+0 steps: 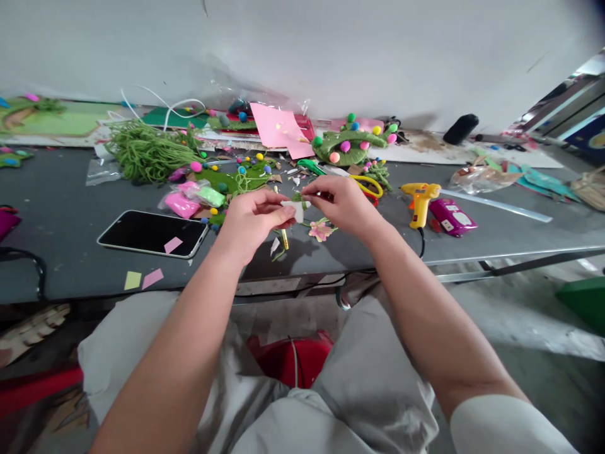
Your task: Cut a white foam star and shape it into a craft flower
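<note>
Both hands meet above the front of the grey table. Between thumb and fingers my left hand [258,221] pinches a small white piece [299,213], which looks like paper or felt. My right hand [341,200] is closed in a pinch at the piece's right end, where a bit of green shows; what exactly its fingertips hold is too small to tell. Just below the hands lie a pink paper flower [321,231] and a thin yellow stick [284,239]. Scissors with yellow handles [369,185] are partly hidden behind my right hand.
A yellow glue gun [420,203] stands right, beside a purple packet [452,217]. At left lies a phone [151,232] with a pink paper scrap on it. Green yarn [146,151], pink card [278,129] and pom-pom-covered green pieces [352,148] crowd the back along the wall.
</note>
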Tool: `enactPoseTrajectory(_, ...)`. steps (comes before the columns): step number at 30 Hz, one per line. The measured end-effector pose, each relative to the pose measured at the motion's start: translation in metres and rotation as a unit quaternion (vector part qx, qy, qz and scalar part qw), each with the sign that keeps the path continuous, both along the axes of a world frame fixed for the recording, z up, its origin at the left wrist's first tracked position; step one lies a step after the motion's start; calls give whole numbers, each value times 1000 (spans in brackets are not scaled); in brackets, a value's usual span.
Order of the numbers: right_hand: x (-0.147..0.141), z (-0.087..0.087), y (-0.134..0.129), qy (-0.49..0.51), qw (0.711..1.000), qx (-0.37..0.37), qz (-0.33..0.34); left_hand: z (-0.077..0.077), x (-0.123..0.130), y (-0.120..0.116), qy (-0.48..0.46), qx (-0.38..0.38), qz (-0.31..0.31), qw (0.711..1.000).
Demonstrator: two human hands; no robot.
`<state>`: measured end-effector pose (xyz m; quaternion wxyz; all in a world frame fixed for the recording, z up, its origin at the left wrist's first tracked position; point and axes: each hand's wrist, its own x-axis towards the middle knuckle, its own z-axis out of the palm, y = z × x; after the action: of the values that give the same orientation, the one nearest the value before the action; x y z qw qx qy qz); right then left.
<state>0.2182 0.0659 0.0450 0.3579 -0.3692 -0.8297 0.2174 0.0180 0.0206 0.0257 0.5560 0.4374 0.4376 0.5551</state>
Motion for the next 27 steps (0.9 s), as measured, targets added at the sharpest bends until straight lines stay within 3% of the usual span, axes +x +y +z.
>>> enactPoseTrajectory(5, -1, 4, -6, -56, 997, 47, -40, 1, 4, -3, 68, -8, 10, 998)
enactPoseTrajectory(13, -18, 3, -22, -12, 997, -36, -69, -3, 8, -3, 117, 34, 63, 991)
enactPoseTrajectory(20, -15, 5, -24, -54, 994, 91, 16, -9, 7, 5, -13, 25, 108, 994)
enactPoseTrajectory(27, -16, 7, -27, -26, 992, 121, 0, -1, 8, 5, -110, 11, 121, 986)
